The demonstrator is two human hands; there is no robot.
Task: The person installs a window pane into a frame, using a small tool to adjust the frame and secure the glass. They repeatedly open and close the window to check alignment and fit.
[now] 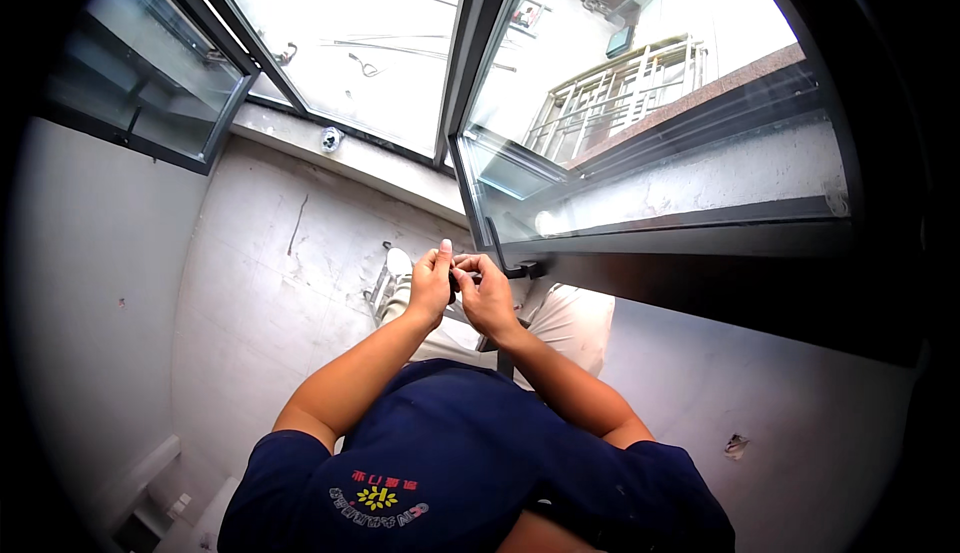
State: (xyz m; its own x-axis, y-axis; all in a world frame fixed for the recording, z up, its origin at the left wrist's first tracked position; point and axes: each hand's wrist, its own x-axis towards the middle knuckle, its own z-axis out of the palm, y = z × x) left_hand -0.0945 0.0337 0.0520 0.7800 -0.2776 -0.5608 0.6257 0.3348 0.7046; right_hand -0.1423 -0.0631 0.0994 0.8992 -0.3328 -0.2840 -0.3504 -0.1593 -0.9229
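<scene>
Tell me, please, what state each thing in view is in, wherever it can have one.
Left grip: fingers curled on the dark piece, thumb raised
Right grip: fingers bent, on the dark piece
Dark piece: held between both, mostly hidden
Left sash: swung open
Right sash: swung open

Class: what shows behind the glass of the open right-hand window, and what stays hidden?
Through the glass, a pale metal grille and a brownish ledge show; the dark frame covers whatever lies behind it.
</scene>
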